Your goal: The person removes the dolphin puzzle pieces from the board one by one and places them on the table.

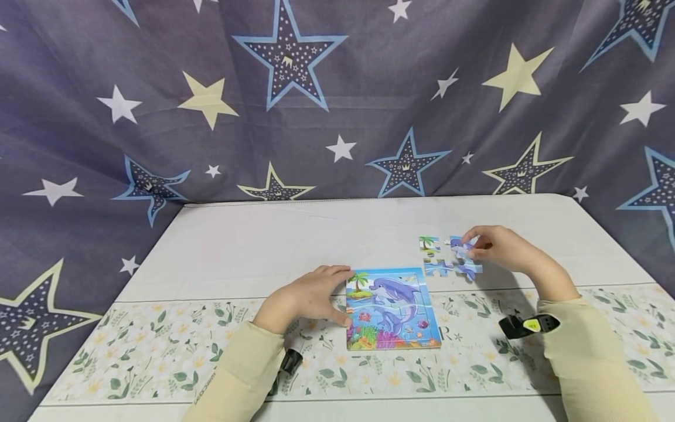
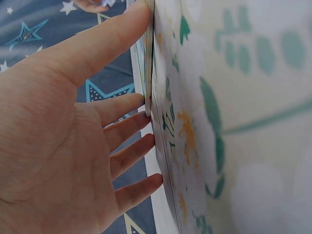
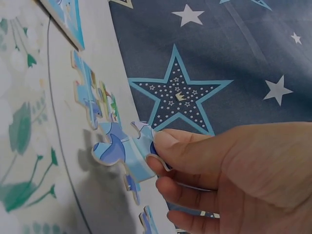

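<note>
Two hands play with a dolphin puzzle on the counter (image 1: 263, 234).
The right hand (image 1: 501, 247) pinches a puzzle piece (image 3: 124, 146) above loose pieces (image 1: 440, 266). The left hand (image 1: 308, 296), fingers spread, touches the puzzle board (image 1: 392, 308) beside it.

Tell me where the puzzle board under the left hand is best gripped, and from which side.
Probably by its left edge, from the left. The puzzle board lies flat on the table, so only its rim offers a hold. The left hand already touches that edge with straight fingers. The right hand pinches a loose puzzle piece beyond the far right corner, so that side is crowded.
</note>
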### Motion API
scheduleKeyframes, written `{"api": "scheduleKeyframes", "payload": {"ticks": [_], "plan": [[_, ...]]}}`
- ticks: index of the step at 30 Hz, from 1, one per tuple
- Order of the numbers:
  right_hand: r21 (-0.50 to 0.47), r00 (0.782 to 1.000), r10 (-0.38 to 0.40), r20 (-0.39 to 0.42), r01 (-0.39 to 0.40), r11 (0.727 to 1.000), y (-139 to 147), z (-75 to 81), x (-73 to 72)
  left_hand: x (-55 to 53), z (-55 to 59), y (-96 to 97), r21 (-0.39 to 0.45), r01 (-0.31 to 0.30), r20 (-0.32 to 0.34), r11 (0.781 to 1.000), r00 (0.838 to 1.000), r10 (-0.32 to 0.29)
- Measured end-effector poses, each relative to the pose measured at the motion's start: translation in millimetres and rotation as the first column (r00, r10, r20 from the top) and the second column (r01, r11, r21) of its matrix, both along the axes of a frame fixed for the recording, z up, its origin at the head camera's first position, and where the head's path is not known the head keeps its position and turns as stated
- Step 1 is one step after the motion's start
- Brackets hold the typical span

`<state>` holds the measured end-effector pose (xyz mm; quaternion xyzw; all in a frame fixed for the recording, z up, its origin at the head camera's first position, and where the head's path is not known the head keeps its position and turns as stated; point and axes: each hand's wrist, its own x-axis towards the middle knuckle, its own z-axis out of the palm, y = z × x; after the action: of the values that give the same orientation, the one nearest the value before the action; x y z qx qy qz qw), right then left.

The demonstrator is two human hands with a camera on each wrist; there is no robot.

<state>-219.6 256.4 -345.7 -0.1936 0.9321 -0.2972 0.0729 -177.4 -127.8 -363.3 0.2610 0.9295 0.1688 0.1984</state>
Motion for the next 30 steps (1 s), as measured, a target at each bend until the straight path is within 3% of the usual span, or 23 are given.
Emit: {"api": "scheduleKeyframes", "payload": {"ticks": [30], "plan": [[0.035, 0.999, -0.033, 0.002, 0.033, 0.999, 0, -22.4, -8.3, 1.2, -0.8, 0.7, -0.011, -0.008, -0.003, 1.0, 1.0, 0.008]]}}
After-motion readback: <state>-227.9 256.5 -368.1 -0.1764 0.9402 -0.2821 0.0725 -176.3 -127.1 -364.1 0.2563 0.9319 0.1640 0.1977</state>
